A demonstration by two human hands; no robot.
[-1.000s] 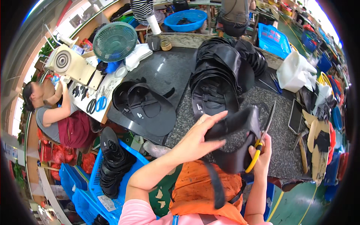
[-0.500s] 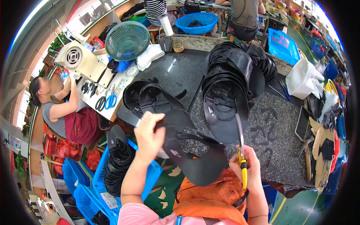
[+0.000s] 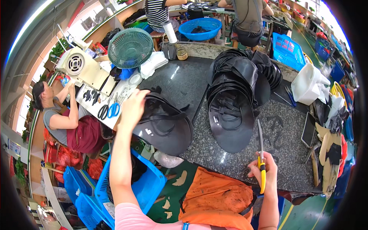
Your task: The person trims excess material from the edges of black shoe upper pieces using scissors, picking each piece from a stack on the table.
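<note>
My left hand reaches to the left side of the stone-topped table, its fingers bent over the back edge of a black sandal. That sandal lies on a small pile at the left, with its sole toward me. In my right hand, above the front edge of the table, is a yellow-handled hand tool with a long, curved metal end pointing away from me. Between the hands stands a large stack of black sandals, nested together; my right hand is apart from it.
A fan and a cream sewing machine are at the back left, near a seated person. Blue baskets stand below the table at left. A phone and a white container lie at right.
My left hand has carried the sandal from in front of me forward and left onto the left pile. The right hand has shifted slightly right with the yellow-handled tool.
</note>
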